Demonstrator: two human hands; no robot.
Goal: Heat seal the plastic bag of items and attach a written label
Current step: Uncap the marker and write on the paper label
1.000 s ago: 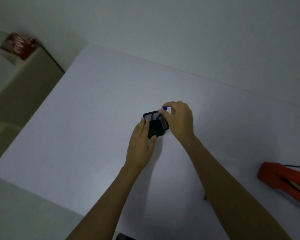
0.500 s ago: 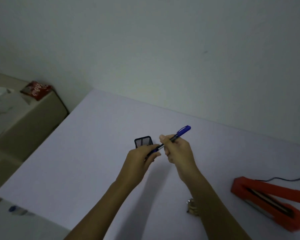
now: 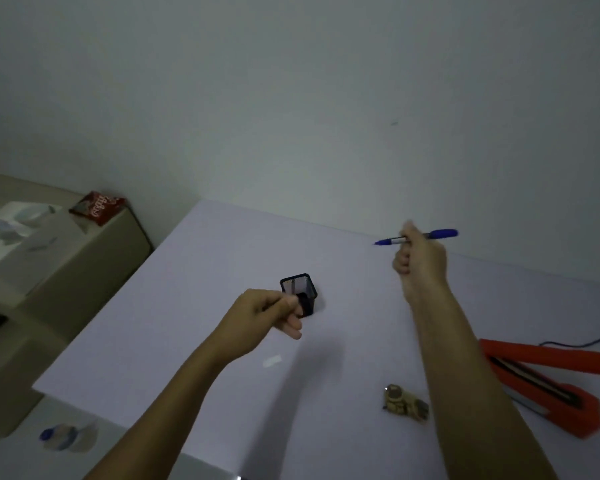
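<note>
1. Since the earlier frame, the blue pen (image 3: 417,238) has been carried up and to the right, away from the black mesh holder (image 3: 299,293); the hands have been drawn apart.
2. The right hand (image 3: 418,263) is curled around the pen barrel. The left hand (image 3: 267,313) is loosely curled just in front of the holder; whether anything is pinched cannot be told.
3. Risk: the pen appears capped; writing would fail until the cap is removed.
4. The bag of items (image 3: 405,405), small and brownish, lies on the white table (image 3: 194,306) beside the red heat sealer (image 3: 548,386). No label is visible.
</note>
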